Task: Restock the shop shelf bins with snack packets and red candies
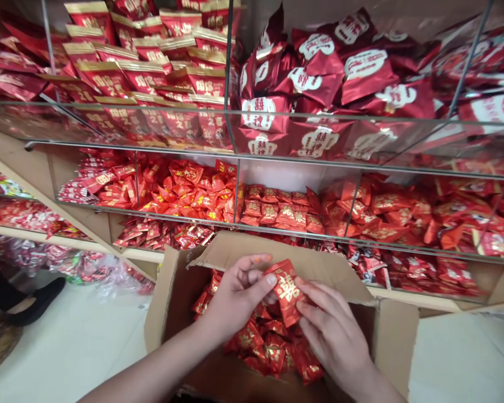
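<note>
Between both hands I hold a small red candy packet (289,294) with gold lettering, just above an open cardboard box. My left hand (243,291) pinches its upper left corner between thumb and fingers. On the right side, my right hand (334,322) grips the packet's edge with its fingertips. Below lies a heap of similar red packets (273,350) inside the cardboard box (273,249), whose flaps are folded outward. My hands and forearms hide part of the heap.
Glass-fronted shelves (185,146) rise behind the box. Large gold-edged red bags (143,75) and dark red bags (319,67) fill the upper level. Small red packets (281,212) fill the compartments below. At the left, a person's dark shoe (37,302) rests on the pale floor (79,336).
</note>
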